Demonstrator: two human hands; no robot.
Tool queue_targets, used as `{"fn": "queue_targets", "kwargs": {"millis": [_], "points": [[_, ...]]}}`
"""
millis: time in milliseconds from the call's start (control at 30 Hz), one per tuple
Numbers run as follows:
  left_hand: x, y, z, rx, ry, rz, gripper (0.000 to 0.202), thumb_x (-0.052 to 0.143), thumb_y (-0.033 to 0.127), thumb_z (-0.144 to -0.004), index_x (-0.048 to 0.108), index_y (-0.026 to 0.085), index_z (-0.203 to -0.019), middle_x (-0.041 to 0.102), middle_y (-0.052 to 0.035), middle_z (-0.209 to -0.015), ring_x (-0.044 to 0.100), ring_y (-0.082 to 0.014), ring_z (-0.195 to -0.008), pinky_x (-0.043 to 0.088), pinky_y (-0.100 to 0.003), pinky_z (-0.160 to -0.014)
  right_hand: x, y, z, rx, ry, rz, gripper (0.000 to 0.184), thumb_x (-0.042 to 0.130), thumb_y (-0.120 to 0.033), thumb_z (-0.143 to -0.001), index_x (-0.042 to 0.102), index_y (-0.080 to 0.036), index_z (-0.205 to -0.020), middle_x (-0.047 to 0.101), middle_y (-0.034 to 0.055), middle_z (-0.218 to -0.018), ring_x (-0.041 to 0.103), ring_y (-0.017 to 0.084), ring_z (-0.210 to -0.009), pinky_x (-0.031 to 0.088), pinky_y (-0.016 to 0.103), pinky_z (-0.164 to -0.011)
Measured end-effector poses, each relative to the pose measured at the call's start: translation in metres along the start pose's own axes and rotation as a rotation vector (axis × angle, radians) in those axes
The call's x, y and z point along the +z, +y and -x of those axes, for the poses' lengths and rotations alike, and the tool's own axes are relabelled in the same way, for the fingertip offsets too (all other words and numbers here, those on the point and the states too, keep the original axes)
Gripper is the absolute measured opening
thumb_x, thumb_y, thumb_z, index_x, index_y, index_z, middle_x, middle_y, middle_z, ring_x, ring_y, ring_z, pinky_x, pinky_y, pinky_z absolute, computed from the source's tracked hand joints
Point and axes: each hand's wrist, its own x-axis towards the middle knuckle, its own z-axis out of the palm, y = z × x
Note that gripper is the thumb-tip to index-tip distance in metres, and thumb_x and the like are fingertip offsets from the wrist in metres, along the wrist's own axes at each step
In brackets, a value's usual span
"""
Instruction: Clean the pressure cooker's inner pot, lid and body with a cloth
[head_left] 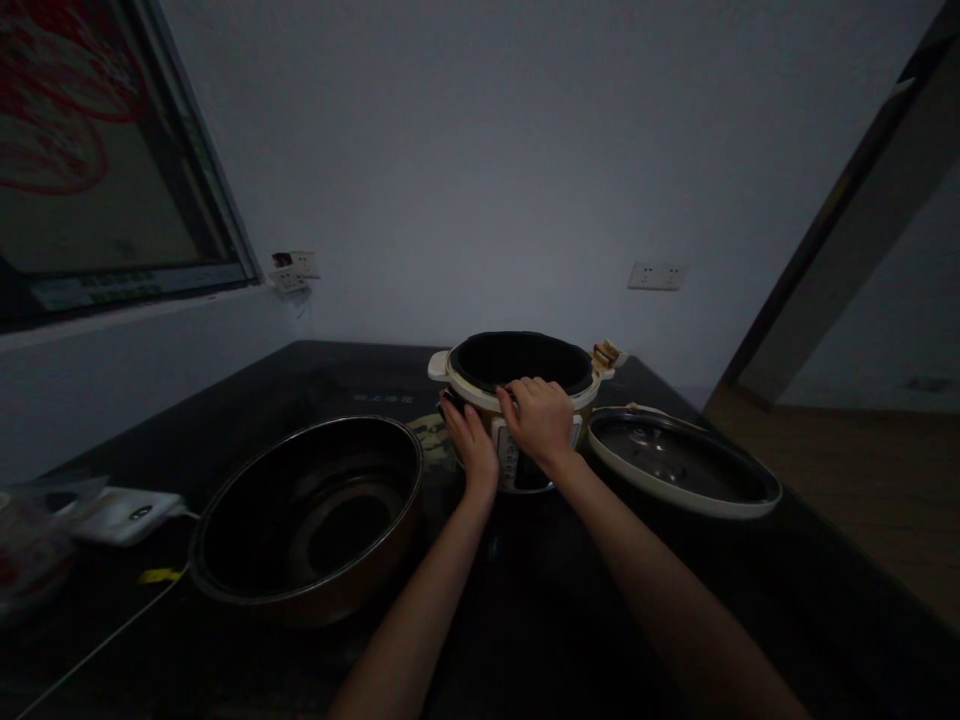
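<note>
A round electric cooker (517, 475) with a cream rim and a front button panel stands on the dark counter, its lid off and its dark inside showing. My left hand (472, 447) lies against its front left side, fingers stretched upward, beside a small dark piece I cannot make out. Over the front rim is my right hand (541, 420), its fingers bent and closed at the edge. Whether anything thin is under those fingers is hidden. To the left sits a wide dark pot (409, 540). On the right rests an oval lid (686, 462) with a pale rim.
A white power strip (127, 515) with a cable lies at the left, near a plastic bag (34, 550) and a yellow tag (160, 575). Wall sockets (656, 276) are behind the counter (480, 640). A brown and cream piece (606, 355) is at the cooker's back right.
</note>
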Motion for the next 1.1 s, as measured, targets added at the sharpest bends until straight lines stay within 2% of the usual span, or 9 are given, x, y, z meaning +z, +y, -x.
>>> {"fn": "queue_targets", "kwargs": {"millis": [100,267,500,600,733,800,933,1000,1100], "points": [[-0.001,0.014,0.017,0.061,0.015,-0.006,0.058,0.02,0.04,-0.097,0.009,0.015,-0.148,0.012,-0.0185,-0.156,0.006,-0.0183,-0.144,0.014,-0.044,-0.115,0.0,0.005,0.001,-0.021,0.012,-0.018,0.034,0.039,-0.032,-0.096,0.061,-0.018,-0.075,0.064,0.0051,-0.074,0.054,0.018,-0.072,0.027,0.033,-0.067],[-0.002,0.037,0.047,0.295,-0.038,-0.05,0.059,0.025,0.034,-0.097,0.002,0.021,-0.15,0.005,-0.0125,-0.158,-0.003,-0.0187,-0.144,0.007,-0.047,-0.116,-0.002,0.014,0.004,-0.039,0.02,-0.05,0.035,0.037,-0.031,-0.096,0.062,-0.018,-0.075,0.064,0.0047,-0.072,0.053,0.018,-0.071,0.027,0.032,-0.067],[-0.001,0.032,0.04,0.31,-0.008,-0.065,0.057,0.025,0.034,-0.097,0.008,0.018,-0.149,0.012,-0.0145,-0.157,0.002,-0.0183,-0.145,0.008,-0.046,-0.116,0.0,0.018,0.005,-0.029,0.01,-0.073,0.034,0.039,-0.031,-0.095,0.062,-0.018,-0.074,0.064,0.0046,-0.073,0.053,0.017,-0.071,0.026,0.032,-0.067],[0.002,0.027,0.04,0.206,0.03,0.0,0.056,0.026,0.033,-0.096,0.015,0.016,-0.148,0.015,-0.0132,-0.157,0.006,-0.0167,-0.145,0.008,-0.041,-0.116,0.002,0.019,0.005,-0.022,0.029,-0.081,0.032,0.041,-0.032,-0.095,0.062,-0.018,-0.075,0.065,0.0046,-0.073,0.053,0.017,-0.071,0.025,0.032,-0.066],[0.005,0.0,0.042,-0.194,0.073,0.153,0.055,0.028,0.033,-0.094,0.02,0.015,-0.146,0.015,-0.0126,-0.157,0.011,-0.0159,-0.144,0.012,-0.034,-0.116,0.003,0.02,0.005,-0.026,0.057,-0.076,0.031,0.043,-0.032,-0.094,0.062,-0.018,-0.074,0.064,0.004,-0.071,0.053,0.017,-0.07,0.025,0.032,-0.065],[0.006,-0.018,0.044,-0.323,0.093,0.185,0.055,0.024,0.035,-0.095,0.02,0.015,-0.146,0.017,-0.014,-0.156,0.014,-0.0167,-0.143,0.017,-0.034,-0.115,0.002,0.019,0.005,-0.023,0.058,-0.067,0.031,0.043,-0.031,-0.094,0.061,-0.018,-0.072,0.064,0.0039,-0.071,0.052,0.017,-0.07,0.025,0.032,-0.066],[0.005,-0.034,0.05,-0.419,0.099,0.217,0.056,0.022,0.039,-0.095,0.02,0.015,-0.146,0.019,-0.0145,-0.156,0.015,-0.0164,-0.143,0.018,-0.034,-0.114,0.001,0.018,0.005,-0.022,0.067,-0.054,0.03,0.045,-0.031,-0.093,0.061,-0.018,-0.072,0.063,0.0035,-0.07,0.052,0.017,-0.069,0.025,0.032,-0.065],[0.005,-0.027,0.054,-0.416,0.086,0.233,0.059,0.024,0.039,-0.095,0.018,0.012,-0.146,0.014,-0.0152,-0.157,0.011,-0.0161,-0.144,0.014,-0.033,-0.115,0.002,0.018,0.005,-0.029,0.073,-0.065,0.029,0.045,-0.031,-0.093,0.061,-0.018,-0.073,0.063,0.0034,-0.07,0.052,0.017,-0.069,0.025,0.032,-0.065],[0.003,-0.005,0.057,-0.35,0.048,0.253,0.061,0.026,0.039,-0.094,0.016,0.012,-0.147,0.007,-0.0112,-0.158,0.005,-0.0133,-0.144,0.009,-0.031,-0.116,0.003,0.019,0.004,-0.034,0.089,-0.087,0.029,0.045,-0.031,-0.093,0.061,-0.018,-0.072,0.063,0.0033,-0.069,0.052,0.017,-0.069,0.025,0.032,-0.065]]}}
